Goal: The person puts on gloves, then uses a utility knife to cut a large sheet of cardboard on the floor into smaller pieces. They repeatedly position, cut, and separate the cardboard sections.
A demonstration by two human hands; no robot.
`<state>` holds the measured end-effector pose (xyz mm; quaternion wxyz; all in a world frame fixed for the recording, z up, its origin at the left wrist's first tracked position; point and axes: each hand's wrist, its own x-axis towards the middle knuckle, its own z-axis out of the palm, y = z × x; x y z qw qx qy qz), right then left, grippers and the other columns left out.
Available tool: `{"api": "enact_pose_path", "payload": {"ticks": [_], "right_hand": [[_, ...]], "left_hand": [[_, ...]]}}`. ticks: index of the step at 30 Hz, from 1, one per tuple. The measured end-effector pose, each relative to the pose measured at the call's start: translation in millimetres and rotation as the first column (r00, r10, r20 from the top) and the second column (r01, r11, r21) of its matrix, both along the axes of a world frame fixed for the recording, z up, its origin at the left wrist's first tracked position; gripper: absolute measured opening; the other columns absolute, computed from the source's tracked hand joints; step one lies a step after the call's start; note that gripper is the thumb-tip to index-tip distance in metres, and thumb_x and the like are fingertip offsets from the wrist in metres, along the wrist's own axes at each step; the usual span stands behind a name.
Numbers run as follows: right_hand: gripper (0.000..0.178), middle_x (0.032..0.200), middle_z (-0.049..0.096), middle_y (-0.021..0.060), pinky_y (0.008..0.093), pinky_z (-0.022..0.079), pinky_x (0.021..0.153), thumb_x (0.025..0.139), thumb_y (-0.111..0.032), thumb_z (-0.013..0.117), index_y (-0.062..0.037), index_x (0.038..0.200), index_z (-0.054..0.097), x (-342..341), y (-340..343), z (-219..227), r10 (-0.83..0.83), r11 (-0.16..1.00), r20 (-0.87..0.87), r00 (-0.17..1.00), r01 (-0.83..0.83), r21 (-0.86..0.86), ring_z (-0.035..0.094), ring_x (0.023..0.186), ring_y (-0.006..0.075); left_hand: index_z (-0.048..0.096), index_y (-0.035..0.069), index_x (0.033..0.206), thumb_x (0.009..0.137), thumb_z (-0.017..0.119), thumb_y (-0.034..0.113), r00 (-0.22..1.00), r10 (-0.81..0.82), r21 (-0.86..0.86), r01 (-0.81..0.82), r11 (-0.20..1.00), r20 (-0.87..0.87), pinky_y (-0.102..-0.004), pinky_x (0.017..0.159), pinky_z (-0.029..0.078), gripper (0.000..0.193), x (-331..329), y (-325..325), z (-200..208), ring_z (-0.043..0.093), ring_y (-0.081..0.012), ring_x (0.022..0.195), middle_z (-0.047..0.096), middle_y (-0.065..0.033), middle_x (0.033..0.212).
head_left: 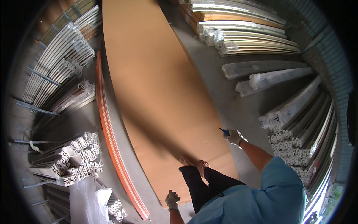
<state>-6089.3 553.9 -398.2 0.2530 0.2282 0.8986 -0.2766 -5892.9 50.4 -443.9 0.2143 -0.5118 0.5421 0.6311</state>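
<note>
I stand barefoot on a long brown cardboard-like sheet that lies on the floor and stretches far ahead. My right hand, in a whitish glove, is out over the sheet's right edge. It is closed around a slim blue tool with a dark, thin tip pointing left; whether it is a knife or a marker is too small to tell. Low on the left, my gloved left hand hangs near the sheet's near left corner. Its fingers are loosely bent and apart, and nothing shows in them.
An orange-red striped long profile lies along the sheet's left side. Bundled white profiles fill metal racks at left. On the right are wrapped long bundles and stacked profiles. Grey floor borders the sheet.
</note>
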Motion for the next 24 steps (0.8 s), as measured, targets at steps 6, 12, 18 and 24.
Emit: {"api": "enact_pose_path", "payload": {"ticks": [6, 12, 18, 24], "right_hand": [[0.038, 0.094, 0.070, 0.0131, 0.0413, 0.049, 0.081, 0.085, -0.041, 0.065, -0.0126, 0.110, 0.065, -59, -12, 39, -0.009, 1.000, 0.065, 0.998, 0.010, -0.018, 0.067, 0.091, 0.0297], [0.035, 0.094, 0.069, 0.0148, 0.0426, 0.049, 0.079, 0.085, -0.039, 0.066, -0.0115, 0.107, 0.065, -83, 13, 51, -0.159, 0.985, 0.092, 0.983, 0.164, -0.045, 0.066, 0.092, 0.0312], [0.034, 0.094, 0.069, 0.0148, 0.0424, 0.049, 0.080, 0.085, -0.039, 0.065, -0.0125, 0.105, 0.065, -133, 70, 37, -0.287, 0.948, 0.145, 0.947, 0.303, -0.099, 0.066, 0.091, 0.0324], [0.032, 0.094, 0.070, 0.0151, 0.0426, 0.050, 0.078, 0.084, -0.039, 0.064, -0.0140, 0.106, 0.067, -227, 140, 0, -0.263, 0.965, 0.187, 0.947, 0.259, 0.047, 0.067, 0.089, 0.0329]], "left_hand": [[0.060, 0.001, 0.080, 0.091, 0.065, 0.040, 0.996, 0.042, -0.016, -0.041, 0.999, 0.080, -0.0276, 0.037, 0.040, 0.041, -80, -17, 16, 0.048, -0.0156, 0.040, 0.053, -0.0059, 0.056], [0.059, 0.002, 0.081, 0.091, 0.065, 0.039, 0.997, -0.028, -0.037, 0.031, 0.999, 0.073, -0.0279, 0.037, 0.038, 0.039, -204, -34, 41, 0.047, -0.0156, 0.041, 0.052, -0.0056, 0.056], [0.061, 0.002, 0.082, 0.090, 0.067, 0.042, 0.991, -0.086, -0.124, 0.073, 0.990, -0.099, -0.0283, 0.038, 0.041, 0.041, -355, 17, 57, 0.049, -0.0158, 0.042, 0.056, -0.0064, 0.058], [0.063, 0.002, 0.086, 0.090, 0.067, 0.041, 0.967, -0.230, -0.153, 0.213, 0.965, -0.106, -0.0258, 0.044, 0.047, 0.040, -476, 133, 58, 0.055, -0.0133, 0.047, 0.059, -0.0046, 0.063]]}}
